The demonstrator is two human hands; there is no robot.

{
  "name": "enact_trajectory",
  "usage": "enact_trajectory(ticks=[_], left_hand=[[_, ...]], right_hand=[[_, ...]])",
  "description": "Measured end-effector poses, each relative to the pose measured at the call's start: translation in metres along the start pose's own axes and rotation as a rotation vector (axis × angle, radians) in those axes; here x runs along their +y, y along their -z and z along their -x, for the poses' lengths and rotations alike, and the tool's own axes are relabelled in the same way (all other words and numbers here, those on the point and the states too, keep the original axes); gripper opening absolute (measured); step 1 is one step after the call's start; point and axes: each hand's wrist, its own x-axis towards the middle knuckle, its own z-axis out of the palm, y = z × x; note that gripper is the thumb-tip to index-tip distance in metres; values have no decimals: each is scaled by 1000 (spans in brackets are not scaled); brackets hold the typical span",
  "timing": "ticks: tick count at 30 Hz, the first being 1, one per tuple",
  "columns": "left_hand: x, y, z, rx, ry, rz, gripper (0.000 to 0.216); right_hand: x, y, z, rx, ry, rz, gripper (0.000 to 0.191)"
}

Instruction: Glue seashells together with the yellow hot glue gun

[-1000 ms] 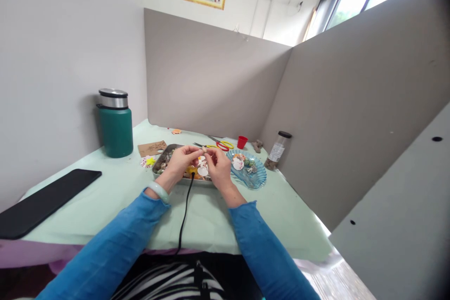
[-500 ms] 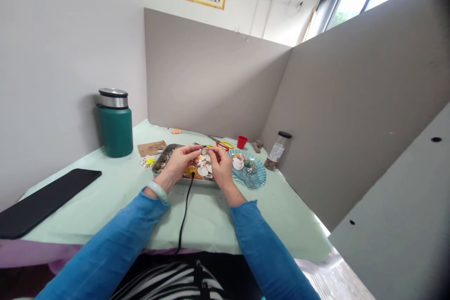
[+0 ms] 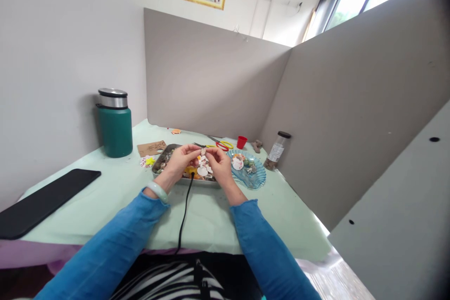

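Observation:
My left hand [image 3: 180,161] and my right hand [image 3: 221,163] meet over a metal tray [image 3: 200,183]. Pinched between the fingertips of both hands is a small pale piece that looks like a shell [image 3: 203,152]. Shells and white discs [image 3: 203,170] lie in the tray, partly covered by my hands. From a yellow object [image 3: 190,169] in the tray, whose kind I cannot make out, a black cord [image 3: 185,215] runs toward me.
Right of the tray is a blue scalloped plate [image 3: 258,179] with small decorations. Scissors [image 3: 222,146], a red cup [image 3: 241,142] and a clear jar [image 3: 277,151] stand or lie behind. On the left are a green bottle [image 3: 115,131], a wooden board [image 3: 149,148] and a black slab [image 3: 49,201].
The small pale piece has turned slightly between my fingertips, and my right fingers have shifted a little to the left. Everything else stays in place.

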Motion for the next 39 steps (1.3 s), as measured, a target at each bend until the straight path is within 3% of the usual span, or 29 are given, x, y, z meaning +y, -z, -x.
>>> enact_trajectory(ticks=[7,13,20,39], left_hand=[[1,-1,3,-16,-11,-72,40],[8,-7,7,68,-57,-158,43],[13,-11,10,35,-72,-241,51],[6,-7,5,28,-111,-304,40]], right_hand=[[-1,0,0,9,28,78,19],[2,1,-2,49,-45,30,20],[0,2,0,36,-47,144,20],[-5,1,3,30,-41,196,19]])
